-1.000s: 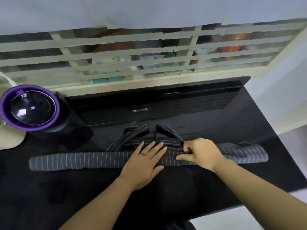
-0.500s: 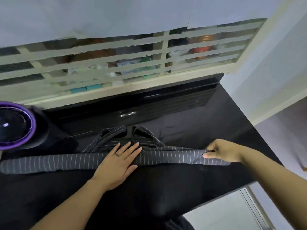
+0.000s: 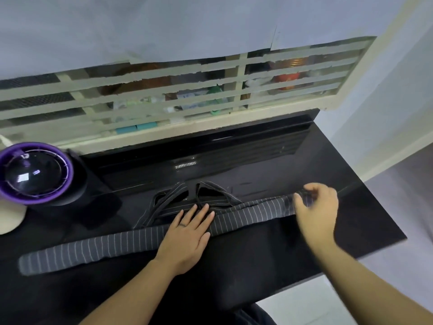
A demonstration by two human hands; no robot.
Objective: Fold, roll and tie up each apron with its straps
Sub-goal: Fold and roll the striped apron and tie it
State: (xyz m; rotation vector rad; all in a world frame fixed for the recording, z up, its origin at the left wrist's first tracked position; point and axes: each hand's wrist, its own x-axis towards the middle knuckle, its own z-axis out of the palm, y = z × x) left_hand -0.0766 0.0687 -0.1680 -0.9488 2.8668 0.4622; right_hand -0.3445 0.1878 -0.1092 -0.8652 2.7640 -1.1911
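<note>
A dark grey apron [image 3: 98,249] with thin white stripes lies folded into a long narrow band across the black counter [image 3: 276,259]. Its straps [image 3: 173,198] lie in loose loops just behind the band's middle. My left hand [image 3: 187,233] lies flat on the middle of the band, fingers straight, pressing it down. My right hand [image 3: 316,207] grips the band's right end, fingers curled round it and lifting it a little off the counter. That hand is blurred.
A round purple-rimmed appliance [image 3: 35,174] stands at the counter's back left, with a cream object [image 3: 9,219] beside it. A barred window frame [image 3: 187,102] runs behind the counter. The counter's right edge [image 3: 384,221] drops to a pale floor.
My right hand slid from the band's middle out to its right end and now lifts that end. The left hand stayed pressed on the middle. The camera view shifted.
</note>
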